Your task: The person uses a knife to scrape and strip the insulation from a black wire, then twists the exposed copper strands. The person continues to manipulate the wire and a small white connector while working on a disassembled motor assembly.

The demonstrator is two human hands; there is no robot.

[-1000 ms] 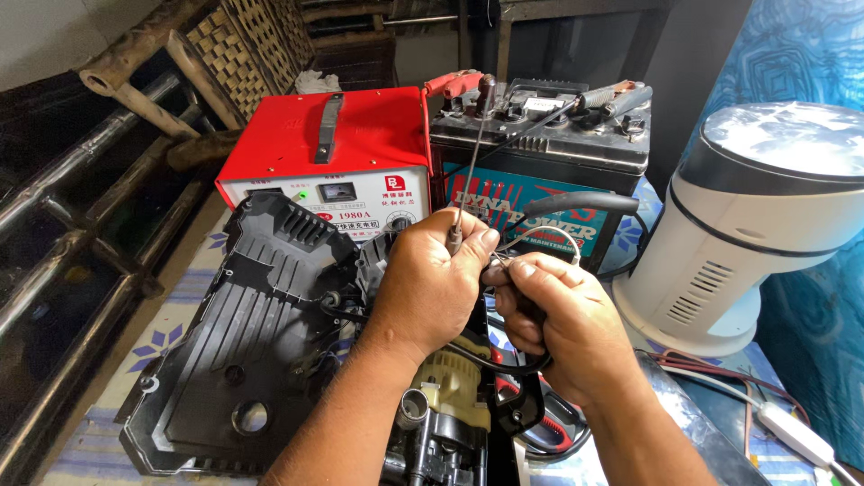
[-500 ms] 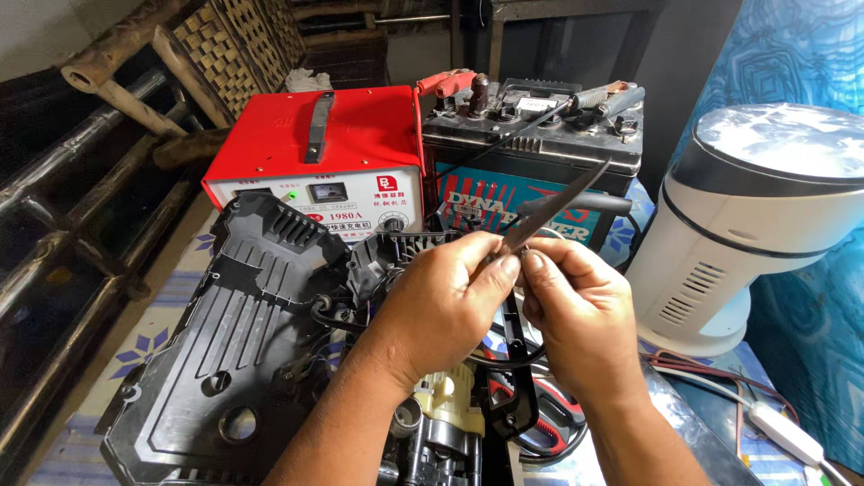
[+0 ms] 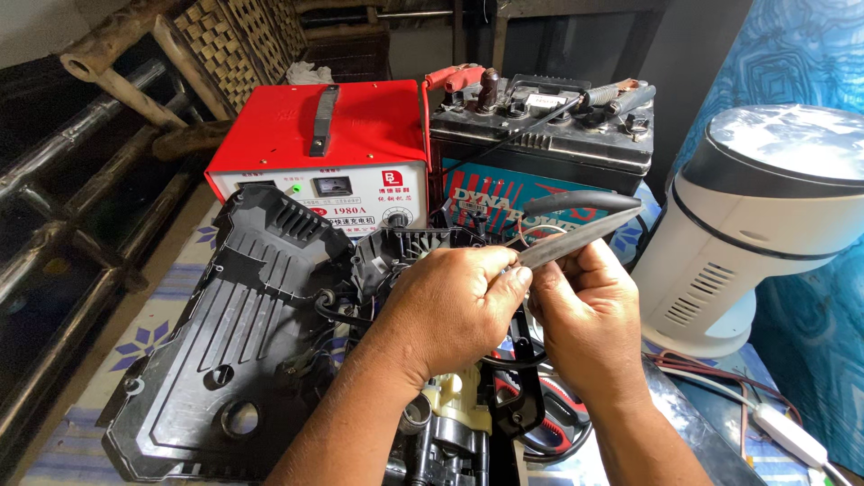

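Both hands working just in front of the red charger box (image 3: 328,144), used as reference here. Left hand (image 3: 454,306) is curling shut, thumb and fingertips pinching the nose end of the pliers (image 3: 576,236). Right hand (image 3: 589,310) is closing around the pliers' black grips, which are angling up right toward the car battery (image 3: 549,144) beside the charger. Black plastic housing (image 3: 225,351) is lying in front-left of the charger on the tabletop (image 3: 135,337). White round appliance (image 3: 765,225) is sitting far right of it
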